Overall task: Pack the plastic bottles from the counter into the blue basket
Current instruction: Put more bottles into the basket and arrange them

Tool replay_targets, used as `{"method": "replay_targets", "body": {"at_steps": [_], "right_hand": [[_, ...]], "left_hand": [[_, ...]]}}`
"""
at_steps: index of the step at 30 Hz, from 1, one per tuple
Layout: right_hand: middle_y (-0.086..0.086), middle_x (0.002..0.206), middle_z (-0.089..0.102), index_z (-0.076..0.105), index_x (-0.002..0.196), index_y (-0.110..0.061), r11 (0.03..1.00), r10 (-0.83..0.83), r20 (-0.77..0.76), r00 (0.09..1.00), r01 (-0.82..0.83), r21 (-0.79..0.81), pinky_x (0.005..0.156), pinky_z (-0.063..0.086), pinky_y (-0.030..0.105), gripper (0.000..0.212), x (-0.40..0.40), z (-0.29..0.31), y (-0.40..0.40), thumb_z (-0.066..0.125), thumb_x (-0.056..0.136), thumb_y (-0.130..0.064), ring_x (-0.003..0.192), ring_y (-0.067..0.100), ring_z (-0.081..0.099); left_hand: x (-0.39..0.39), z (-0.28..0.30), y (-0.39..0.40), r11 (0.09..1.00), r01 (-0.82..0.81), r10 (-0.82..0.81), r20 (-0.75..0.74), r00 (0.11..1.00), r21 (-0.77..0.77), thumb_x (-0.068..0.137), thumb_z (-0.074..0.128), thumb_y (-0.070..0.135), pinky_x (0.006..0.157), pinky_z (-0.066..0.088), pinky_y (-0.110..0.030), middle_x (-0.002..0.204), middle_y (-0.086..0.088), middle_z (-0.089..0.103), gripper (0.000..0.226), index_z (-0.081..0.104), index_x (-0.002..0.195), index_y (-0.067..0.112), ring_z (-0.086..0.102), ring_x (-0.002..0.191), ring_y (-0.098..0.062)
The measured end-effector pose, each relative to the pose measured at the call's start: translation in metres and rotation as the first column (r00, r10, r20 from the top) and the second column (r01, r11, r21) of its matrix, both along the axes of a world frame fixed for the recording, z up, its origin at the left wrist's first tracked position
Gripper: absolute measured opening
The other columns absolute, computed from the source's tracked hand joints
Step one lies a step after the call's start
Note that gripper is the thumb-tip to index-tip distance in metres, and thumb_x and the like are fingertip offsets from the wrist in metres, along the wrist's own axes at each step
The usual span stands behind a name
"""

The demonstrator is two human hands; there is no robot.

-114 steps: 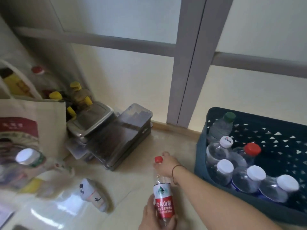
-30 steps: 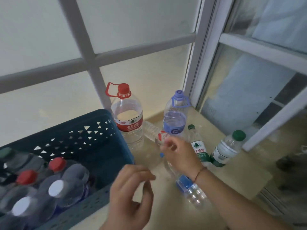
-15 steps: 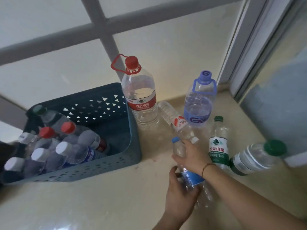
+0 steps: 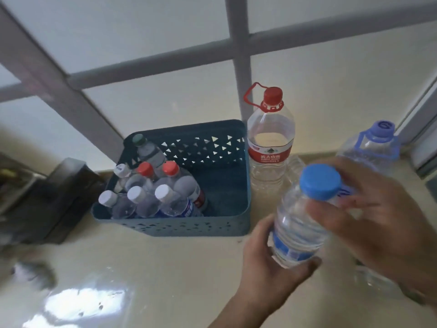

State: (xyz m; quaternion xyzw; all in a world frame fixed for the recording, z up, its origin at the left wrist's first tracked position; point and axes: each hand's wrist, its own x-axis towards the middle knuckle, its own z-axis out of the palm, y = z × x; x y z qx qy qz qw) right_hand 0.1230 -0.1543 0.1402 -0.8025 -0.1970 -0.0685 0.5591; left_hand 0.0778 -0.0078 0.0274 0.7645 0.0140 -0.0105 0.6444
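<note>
A clear bottle with a blue cap [image 4: 300,216] is held up off the counter, to the right of the blue basket [image 4: 203,226]. My left hand [image 4: 267,271] grips its lower body from below. My right hand [image 4: 387,223] wraps its neck and shoulder just under the cap. The basket holds several small bottles [image 4: 151,192] with white, red and green caps, crowded in its left half; its right half is bare. A large red-capped bottle [image 4: 270,143] stands right of the basket, and a large blue-capped one [image 4: 376,147] stands behind my right hand.
Dark metal boxes [image 4: 59,200] sit on the counter left of the basket. A crumpled clear bottle [image 4: 373,280] lies under my right wrist. The window frame [image 4: 238,50] runs close behind the basket. Glare marks the counter front [image 4: 80,301].
Both hands have raised the blue-capped bottle from the counter, and it now stands upright nearer the camera. The view has swung left, bringing the basket toward the centre.
</note>
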Motion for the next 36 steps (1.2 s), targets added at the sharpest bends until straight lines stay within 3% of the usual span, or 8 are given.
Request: {"method": "replay_targets", "body": {"at_steps": [4, 8, 10, 14, 17, 21, 30, 36], "right_hand": [[-0.021, 0.093, 0.065, 0.06, 0.108, -0.038, 0.987, -0.019, 0.207, 0.978, -0.014, 0.157, 0.081, 0.057, 0.03, 0.021, 0.03, 0.057, 0.032, 0.06, 0.087, -0.039, 0.093, 0.005, 0.066], [-0.008, 0.083, 0.063, 0.056, 0.1, -0.03, 0.988, -0.026, 0.234, 0.972, -0.011, 0.153, 0.073, 0.053, 0.045, 0.015, 0.054, 0.074, 0.08, 0.054, 0.089, -0.04, 0.077, 0.023, 0.064], [-0.01, 0.088, 0.065, 0.056, 0.104, -0.028, 0.995, -0.017, 0.188, 0.982, -0.001, 0.098, 0.073, 0.054, 0.037, 0.022, 0.061, 0.061, 0.106, 0.054, 0.088, -0.043, 0.081, 0.019, 0.065], [-0.013, 0.091, 0.062, 0.059, 0.105, -0.024, 0.999, -0.004, 0.132, 0.991, 0.008, -0.032, 0.065, 0.046, 0.016, 0.029, 0.072, 0.018, 0.145, 0.055, 0.086, -0.046, 0.078, 0.009, 0.057], [-0.015, 0.09, 0.059, 0.059, 0.104, -0.025, 0.992, 0.01, 0.085, 0.996, 0.001, -0.128, 0.063, 0.042, 0.011, 0.031, 0.077, -0.013, 0.168, 0.054, 0.085, -0.049, 0.074, 0.004, 0.055], [-0.016, 0.093, 0.055, 0.056, 0.104, -0.026, 0.967, 0.04, -0.001, 0.999, -0.039, -0.252, 0.068, 0.041, 0.01, 0.033, 0.076, -0.045, 0.186, 0.052, 0.082, -0.051, 0.082, 0.004, 0.053], [-0.009, 0.088, 0.042, 0.036, 0.086, -0.027, 0.864, 0.016, -0.234, 0.972, -0.132, -0.486, 0.064, 0.045, 0.034, 0.023, 0.074, -0.075, 0.193, 0.059, 0.082, -0.03, 0.07, 0.015, 0.045], [-0.007, 0.088, 0.041, 0.036, 0.083, -0.025, 0.785, 0.019, -0.385, 0.923, -0.252, -0.566, 0.06, 0.04, 0.026, 0.036, 0.078, -0.068, 0.19, 0.069, 0.076, -0.04, 0.067, 0.011, 0.039]], "left_hand": [[0.029, 0.067, 0.061, 0.891, -0.019, -0.134, 0.302, 0.944, 0.453, 0.062, 0.084, 0.058, 0.097, 0.05, -0.029, 0.119, 0.018, 0.063, 0.076, 0.051, 0.125, 0.034, 0.06, 0.11, -0.006], [0.064, 0.103, 0.144, 0.494, -0.161, -0.396, 0.386, 0.833, 0.854, 0.067, 0.058, 0.085, 0.109, 0.037, -0.037, 0.129, 0.009, 0.064, 0.089, 0.055, 0.134, 0.027, 0.053, 0.121, -0.015], [0.075, 0.104, 0.187, 0.331, -0.169, -0.447, 0.313, 0.838, 0.928, 0.07, 0.051, 0.086, 0.103, 0.044, -0.045, 0.125, 0.006, 0.068, 0.085, 0.06, 0.131, 0.027, 0.06, 0.115, -0.022], [0.087, 0.091, 0.244, 0.19, -0.078, -0.499, 0.164, 0.851, 0.979, 0.084, 0.048, 0.062, 0.087, 0.048, -0.041, 0.11, 0.011, 0.074, 0.051, 0.07, 0.118, 0.031, 0.068, 0.095, -0.022], [0.098, 0.073, 0.264, 0.146, 0.036, -0.569, 0.054, 0.821, 0.989, 0.089, 0.048, 0.05, 0.09, 0.042, -0.04, 0.102, 0.012, 0.073, 0.039, 0.066, 0.119, 0.034, 0.068, 0.093, -0.02], [0.109, 0.06, 0.274, 0.21, 0.054, -0.6, 0.086, 0.795, 0.976, 0.09, 0.046, 0.05, 0.096, 0.028, -0.036, 0.099, 0.013, 0.072, 0.037, 0.062, 0.118, 0.034, 0.066, 0.093, -0.017], [0.12, 0.044, 0.272, 0.191, -0.035, -0.657, 0.155, 0.738, 0.981, 0.093, 0.042, 0.06, 0.096, 0.031, -0.043, 0.075, 0.01, 0.061, 0.041, 0.064, 0.097, 0.025, 0.053, 0.074, -0.019], [0.119, 0.041, 0.268, 0.209, -0.127, -0.654, 0.235, 0.719, 0.97, 0.093, 0.043, 0.064, 0.094, 0.034, -0.046, 0.07, 0.005, 0.061, 0.049, 0.061, 0.084, 0.019, 0.053, 0.072, -0.023]]}}
